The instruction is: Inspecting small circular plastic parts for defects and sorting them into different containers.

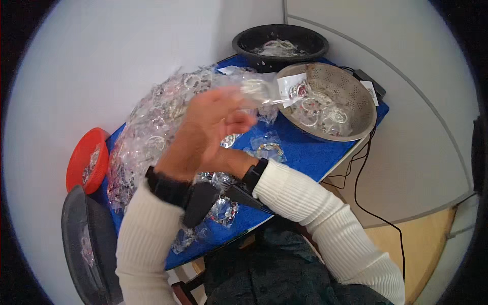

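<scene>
My left hand (216, 114) is raised over the table, blurred by motion, its thumb and fingertips pinching a clear plastic bag (256, 91) with a pale bracelet inside. The bag reaches toward the metal colander (367, 109), which holds several bagged bracelets. Beneath my left wrist crosses my right hand (226, 161); its fingers are hidden behind the left arm, close to the heap. A large heap of bagged bracelets (157, 119) covers the far left of the blue table. One bagged bracelet (269, 148) lies apart, right of my hands.
Behind the colander stands a black basin (241, 43) with bagged pieces. On the left are a red basket (76, 157) and a tilted dark grey basin (71, 244). More bags (223, 209) lie at the near edge. A black cable (378, 218) hangs at the right.
</scene>
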{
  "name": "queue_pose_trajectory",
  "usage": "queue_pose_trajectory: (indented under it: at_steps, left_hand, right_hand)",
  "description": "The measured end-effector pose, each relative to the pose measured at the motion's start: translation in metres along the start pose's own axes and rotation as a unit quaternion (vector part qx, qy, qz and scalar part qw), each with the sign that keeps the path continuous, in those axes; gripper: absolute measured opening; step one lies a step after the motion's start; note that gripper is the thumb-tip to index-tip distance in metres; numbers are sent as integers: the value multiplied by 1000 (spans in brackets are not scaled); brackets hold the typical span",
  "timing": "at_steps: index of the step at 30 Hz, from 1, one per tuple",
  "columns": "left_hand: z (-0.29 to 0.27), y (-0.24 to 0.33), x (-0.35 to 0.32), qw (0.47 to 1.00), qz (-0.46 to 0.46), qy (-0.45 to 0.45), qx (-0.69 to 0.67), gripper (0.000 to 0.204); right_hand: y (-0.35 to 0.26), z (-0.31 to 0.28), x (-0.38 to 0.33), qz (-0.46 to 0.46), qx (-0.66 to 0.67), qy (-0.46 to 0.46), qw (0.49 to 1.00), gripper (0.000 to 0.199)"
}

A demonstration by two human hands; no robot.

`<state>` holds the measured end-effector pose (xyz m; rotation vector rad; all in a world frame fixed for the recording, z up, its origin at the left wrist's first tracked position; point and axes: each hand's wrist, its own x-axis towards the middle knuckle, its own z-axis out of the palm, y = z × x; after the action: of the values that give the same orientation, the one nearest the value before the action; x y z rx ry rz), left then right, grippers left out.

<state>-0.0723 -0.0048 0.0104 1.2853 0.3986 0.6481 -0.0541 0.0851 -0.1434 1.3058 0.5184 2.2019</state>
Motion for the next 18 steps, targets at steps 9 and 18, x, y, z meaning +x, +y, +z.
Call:
queue_pose_trajectory:
  at_steps: [9,18]
  left_hand:
    - [-21,1,-2,979,-34,56,195,34]
    - [-119,19,-101,958,68,185,208,27]
  right_hand:
    - [42,23,-29,122,967,35,219,38]
    - [71,49,-21,-30,982,-186,-3,19]
